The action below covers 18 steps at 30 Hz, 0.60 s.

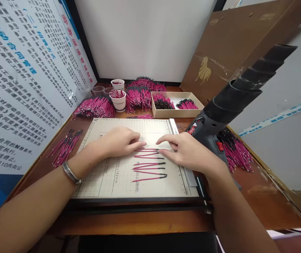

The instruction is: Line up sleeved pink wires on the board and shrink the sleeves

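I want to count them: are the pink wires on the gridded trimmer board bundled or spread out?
Spread out: the pink wires lie in a loose column, bare gridded trimmer board showing between them.

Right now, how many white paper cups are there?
2. The front cup stands between pink wire piles; the back cup is just behind it. More may be hidden.

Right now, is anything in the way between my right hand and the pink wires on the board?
Nothing visible. Your right hand has its thumb at the black ends of the uppermost pink wires. The heat gun stands on the hand's other side, not between.
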{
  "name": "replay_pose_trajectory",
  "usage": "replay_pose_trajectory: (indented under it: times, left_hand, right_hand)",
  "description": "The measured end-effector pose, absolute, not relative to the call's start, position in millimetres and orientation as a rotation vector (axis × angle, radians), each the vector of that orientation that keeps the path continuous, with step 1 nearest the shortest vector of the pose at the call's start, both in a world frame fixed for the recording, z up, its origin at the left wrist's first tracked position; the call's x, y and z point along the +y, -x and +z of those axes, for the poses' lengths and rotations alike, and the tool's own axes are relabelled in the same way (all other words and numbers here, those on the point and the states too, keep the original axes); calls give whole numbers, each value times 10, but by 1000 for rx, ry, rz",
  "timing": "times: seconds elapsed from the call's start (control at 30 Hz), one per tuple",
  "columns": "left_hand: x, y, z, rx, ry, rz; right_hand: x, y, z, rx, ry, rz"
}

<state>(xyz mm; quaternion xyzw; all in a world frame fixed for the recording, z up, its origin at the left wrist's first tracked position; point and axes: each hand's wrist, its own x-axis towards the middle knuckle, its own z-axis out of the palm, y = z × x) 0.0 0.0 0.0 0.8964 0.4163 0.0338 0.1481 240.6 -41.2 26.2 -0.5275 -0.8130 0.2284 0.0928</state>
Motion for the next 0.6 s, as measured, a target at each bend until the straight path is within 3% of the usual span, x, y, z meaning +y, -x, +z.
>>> replay_pose_trajectory:
  times: [0.6]
  left_hand:
    - [-43, 31, -52, 900, -2548, 352]
  right_hand:
    - [-412, -2404, 222, -2389, 1684, 720]
